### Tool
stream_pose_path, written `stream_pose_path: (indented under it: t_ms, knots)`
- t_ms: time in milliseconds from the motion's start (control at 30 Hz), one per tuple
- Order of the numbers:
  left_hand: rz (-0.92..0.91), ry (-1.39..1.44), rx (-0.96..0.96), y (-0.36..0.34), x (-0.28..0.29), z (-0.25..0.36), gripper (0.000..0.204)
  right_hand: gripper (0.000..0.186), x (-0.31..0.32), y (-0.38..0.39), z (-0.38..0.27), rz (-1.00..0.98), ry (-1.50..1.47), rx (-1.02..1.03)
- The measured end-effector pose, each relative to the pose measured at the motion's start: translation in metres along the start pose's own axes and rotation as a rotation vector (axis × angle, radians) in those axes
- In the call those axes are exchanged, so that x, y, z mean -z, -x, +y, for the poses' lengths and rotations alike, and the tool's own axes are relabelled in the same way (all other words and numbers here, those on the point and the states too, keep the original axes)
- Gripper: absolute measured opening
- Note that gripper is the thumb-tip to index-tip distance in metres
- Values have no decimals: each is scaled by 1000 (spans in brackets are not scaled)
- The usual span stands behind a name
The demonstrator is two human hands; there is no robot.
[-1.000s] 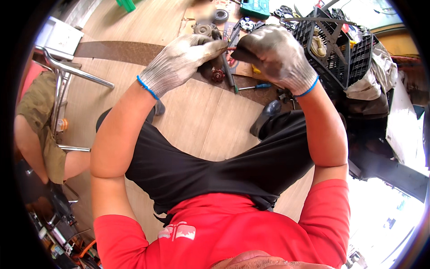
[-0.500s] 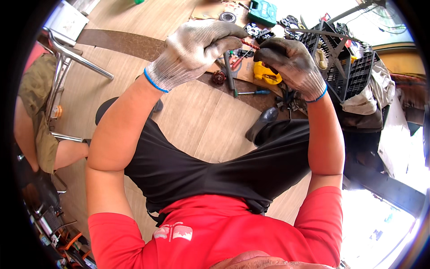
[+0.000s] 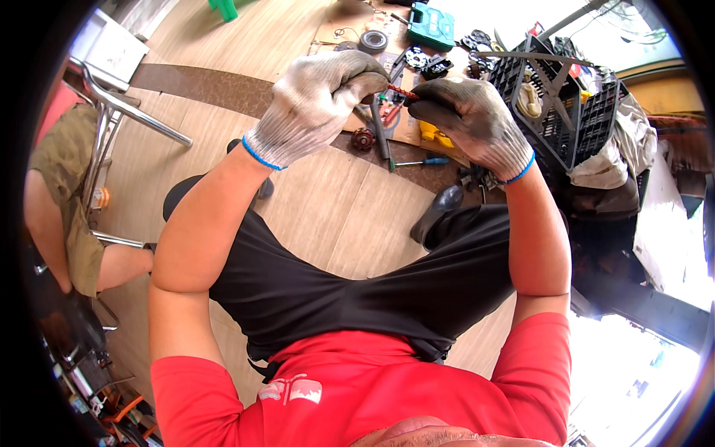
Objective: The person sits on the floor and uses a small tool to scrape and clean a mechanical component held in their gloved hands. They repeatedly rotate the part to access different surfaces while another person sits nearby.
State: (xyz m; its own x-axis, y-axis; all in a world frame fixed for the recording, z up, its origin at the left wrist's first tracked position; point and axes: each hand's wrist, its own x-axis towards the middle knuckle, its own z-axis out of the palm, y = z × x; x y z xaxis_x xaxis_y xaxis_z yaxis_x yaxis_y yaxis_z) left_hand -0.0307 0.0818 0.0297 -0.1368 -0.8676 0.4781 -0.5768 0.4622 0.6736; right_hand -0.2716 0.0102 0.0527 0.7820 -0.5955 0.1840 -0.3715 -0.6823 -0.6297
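A thin red cord (image 3: 403, 92), twisted or braided in look, spans the short gap between my two gloved hands. My left hand (image 3: 316, 100) pinches its left end, with the fingertips curled toward the cord. Its other end sits in the closed fingers of my right hand (image 3: 477, 119). Both gloves are off-white knit with greyed fingers and blue cuffs. Just beyond and below the hands lie a dark-handled hammer-like tool (image 3: 380, 132), a dark red round part (image 3: 363, 139), a blue-handled screwdriver (image 3: 432, 162) and a yellow object (image 3: 433, 135) partly covered by my right hand.
A teal tool case (image 3: 430, 28) and a small wheel (image 3: 373, 41) lie farther off on cardboard. Black plastic crates (image 3: 555, 119) with cloth stand at the right. At the left, a person's leg (image 3: 123, 268) shows beside a metal-framed chair (image 3: 141, 119). My knees are spread below.
Both hands have shifted slightly left and down in the picture, still holding the cord. The view has tilted a little, so more of the green stool at the top shows.
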Motion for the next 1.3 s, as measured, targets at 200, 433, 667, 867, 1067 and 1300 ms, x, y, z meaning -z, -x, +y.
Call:
stream_pose_path:
  t_ms: [200,433,667,867,1067,1300]
  knots:
    - [-29,76,122,1,-3,5,24,25,6,-1,2,-19,65,20]
    - [-30,59,413,-8,4,8,34,37,9,-1,12,49,159,-25]
    - [18,-60,251,-1,-1,-5,32,27,2,-5,4,29,257,-1]
    - [-13,47,305,-3,3,3,30,30,-2,-6,6,71,322,76]
    - [-57,119,356,-2,1,5,30,28,1,-5,9,5,441,135]
    - [-32,-2,406,-4,-1,1,35,35,-2,-4,10,17,403,-1]
